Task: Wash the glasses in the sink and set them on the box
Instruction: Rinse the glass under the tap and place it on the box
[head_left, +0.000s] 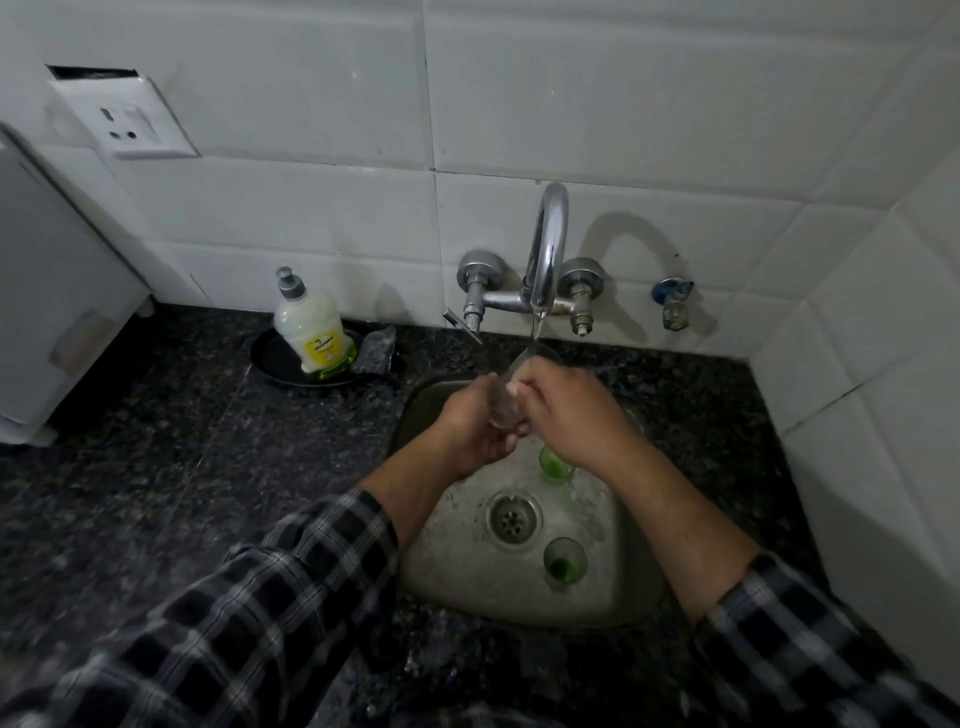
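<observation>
Dark speckled granite counter (171, 467) runs under a white tiled wall, with a small steel sink (613, 587) set into it. A clear glass (501, 400) is held over the basin, tilted with its mouth up toward the chrome tap (545, 249), whose thin stream (535, 332) runs onto its rim. The left hand (475, 421) curls its fingers round the glass from one side, and the right hand (561, 410) closes on it from the other, so both are clamped on it.

The main danger, as I judge it, is a slip: the glass is wet, and straight below the hands stands a green-tinted glass (557, 464), partly hidden by the right wrist. A drop would strike it or the steel floor and could chip either. A second green-tinted glass (565, 564) stands nearer the person, just beside the drain (513, 517), and a lowered forearm could tip it. The spout hangs close above the rim, so lifting the glass carelessly could knock it.

On the counter to the left, a dish soap bottle (310, 332) stands in a black dish (270, 364) with a scrub pad (374, 353). Farther left sits a white box-like unit (52, 291), possibly the box; the soap dish lies near the way there.
</observation>
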